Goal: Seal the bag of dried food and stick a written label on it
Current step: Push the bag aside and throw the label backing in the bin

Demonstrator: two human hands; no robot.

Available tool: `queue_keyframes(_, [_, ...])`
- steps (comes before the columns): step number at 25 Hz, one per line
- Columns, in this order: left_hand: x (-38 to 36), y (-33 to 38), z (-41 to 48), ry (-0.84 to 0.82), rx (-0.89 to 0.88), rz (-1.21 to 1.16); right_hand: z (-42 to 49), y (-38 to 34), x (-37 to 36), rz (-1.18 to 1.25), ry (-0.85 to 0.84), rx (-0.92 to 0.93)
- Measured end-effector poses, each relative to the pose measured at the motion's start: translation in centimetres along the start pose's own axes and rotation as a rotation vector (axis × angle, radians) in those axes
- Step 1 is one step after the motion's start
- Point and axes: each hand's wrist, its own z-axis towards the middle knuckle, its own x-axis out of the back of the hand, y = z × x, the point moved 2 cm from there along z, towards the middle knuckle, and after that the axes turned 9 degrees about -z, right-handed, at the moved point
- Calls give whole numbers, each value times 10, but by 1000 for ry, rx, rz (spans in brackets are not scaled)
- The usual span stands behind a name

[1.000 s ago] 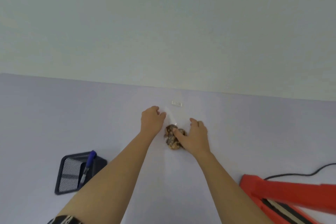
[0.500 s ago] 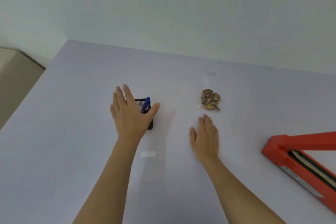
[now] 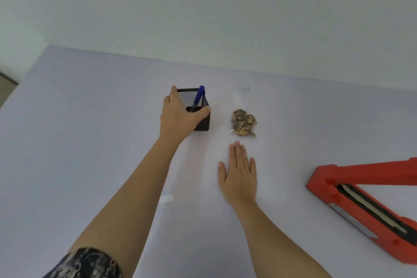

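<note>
A clear bag of brown dried food (image 3: 243, 122) lies on the pale table (image 3: 90, 142), its plastic barely visible. My left hand (image 3: 178, 117) is wrapped around the near side of a black mesh pen holder (image 3: 198, 108), thumb on its right wall and fingers on the left rim. A blue pen (image 3: 198, 97) stands in the holder. My right hand (image 3: 238, 171) rests flat on the table just below the bag, fingers together, holding nothing. A small white label (image 3: 167, 198) lies by my left forearm. Another white label (image 3: 246, 87) lies beyond the bag.
A red heat sealer (image 3: 352, 189) sits at the right with its arm raised open. The table's far edge meets a pale wall. The table's left edge is at the far left.
Both hands left the bag. My left hand travelled to the pen holder and closed around it; my right hand drew back and lies flat. The view swung left and downward.
</note>
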Motion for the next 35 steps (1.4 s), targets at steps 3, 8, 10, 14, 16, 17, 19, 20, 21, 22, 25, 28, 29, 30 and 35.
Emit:
queue_keyframes(3, [-37,31,52,-49,-37,35,-1,3,-2,6,41,-16])
queue_keyframes(8, [-75,52,116,-107,-26,102,1,5,-4,-10,90,-34])
queue_keyframes(10, [-84,55,130,-108,-32,111,3,6,-4,-16,99,-39])
queue_keyframes(14, [-93,61,149,-116,-56,143,6,6,-5,-21,108,-36])
queue_keyframes(16, [-93,63,153,-126,-47,163,7,7,-4,-26,116,-37])
queue_keyframes(17, [-93,64,153,-133,-36,178,8,7,-4,-25,117,-38])
queue_keyframes(19, [-89,68,151,-122,-26,240,8,7,-4,-28,116,-39])
queue_keyframes(20, [-86,72,147,-92,-49,271,9,7,-3,-29,115,-38])
queue_keyframes(21, [-82,74,140,-51,-95,283,9,7,-3,-31,111,-37])
queue_keyframes(22, [-77,75,130,-13,-163,268,9,7,-2,-34,104,-36])
queue_keyframes(25, [-63,51,77,-11,-379,89,11,7,0,-35,70,-27])
queue_keyframes(28, [-45,-6,10,-215,-431,60,11,10,0,-31,37,-20])
queue_keyframes(29, [-34,-28,-8,-288,-409,95,10,10,0,-37,40,-23])
queue_keyframes(30, [-21,-50,-25,-358,-382,131,9,10,0,-45,49,-28])
queue_keyframes(35, [45,-133,-86,-574,-282,331,6,9,1,-33,55,-32])
